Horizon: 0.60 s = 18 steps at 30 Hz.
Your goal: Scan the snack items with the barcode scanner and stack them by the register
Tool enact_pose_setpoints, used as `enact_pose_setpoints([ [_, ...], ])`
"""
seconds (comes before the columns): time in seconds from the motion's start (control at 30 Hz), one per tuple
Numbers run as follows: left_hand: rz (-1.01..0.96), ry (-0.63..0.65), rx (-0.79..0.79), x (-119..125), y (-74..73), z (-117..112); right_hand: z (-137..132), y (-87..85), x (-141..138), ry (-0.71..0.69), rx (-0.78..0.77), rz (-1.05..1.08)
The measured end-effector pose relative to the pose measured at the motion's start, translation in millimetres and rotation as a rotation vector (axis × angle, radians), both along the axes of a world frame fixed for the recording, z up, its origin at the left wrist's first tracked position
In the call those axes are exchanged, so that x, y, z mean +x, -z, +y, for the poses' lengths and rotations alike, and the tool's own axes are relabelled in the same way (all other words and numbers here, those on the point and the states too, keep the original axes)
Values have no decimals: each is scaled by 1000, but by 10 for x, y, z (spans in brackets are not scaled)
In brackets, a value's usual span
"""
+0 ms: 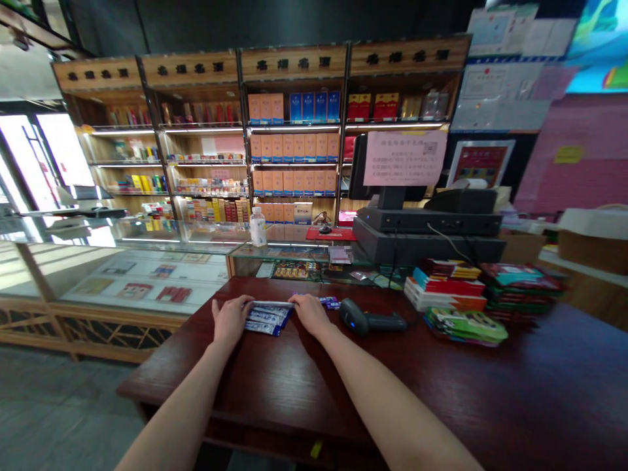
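Several slim blue-and-white stick packets (263, 320) lie side by side on the dark red-brown wooden table in front of me. At the far side of this group, a pale narrow packet (269, 304) spans between my hands. My left hand (230, 319) pinches its left end, fingers bent and thumb spread out to the side. Its right end is under the fingertips of my right hand (310, 313), which are closed on it. Purple packets (330, 303) lie just beyond my right hand. The print on the packets is too small to read.
A black barcode scanner (367, 319) lies right of my right hand. Farther right are green packs (466, 326), stacked red-and-white boxes (444, 291) and dark packs (520, 288). Behind stand a cash register (426, 226), a glass display counter (196, 235) and a bottle (258, 227).
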<state>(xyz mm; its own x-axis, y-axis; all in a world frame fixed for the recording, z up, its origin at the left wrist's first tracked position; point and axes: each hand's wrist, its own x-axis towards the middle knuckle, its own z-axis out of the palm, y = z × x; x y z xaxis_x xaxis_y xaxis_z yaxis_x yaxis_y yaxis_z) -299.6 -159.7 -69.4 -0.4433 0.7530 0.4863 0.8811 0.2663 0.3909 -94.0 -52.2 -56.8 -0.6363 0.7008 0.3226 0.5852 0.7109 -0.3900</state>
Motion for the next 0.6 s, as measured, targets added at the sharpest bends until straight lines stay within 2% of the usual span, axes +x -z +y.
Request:
enact_pose_setpoints([
  [0.23, -12, -12, 109, 143, -123, 185, 150, -241, 153, 30, 42, 52],
  [0.33, -36, 27, 150, 239, -157, 312, 268, -351, 286, 53, 49, 70],
  [0.6, -38, 143, 180, 713, -263, 637, 531, -487, 820, 130, 40, 124],
])
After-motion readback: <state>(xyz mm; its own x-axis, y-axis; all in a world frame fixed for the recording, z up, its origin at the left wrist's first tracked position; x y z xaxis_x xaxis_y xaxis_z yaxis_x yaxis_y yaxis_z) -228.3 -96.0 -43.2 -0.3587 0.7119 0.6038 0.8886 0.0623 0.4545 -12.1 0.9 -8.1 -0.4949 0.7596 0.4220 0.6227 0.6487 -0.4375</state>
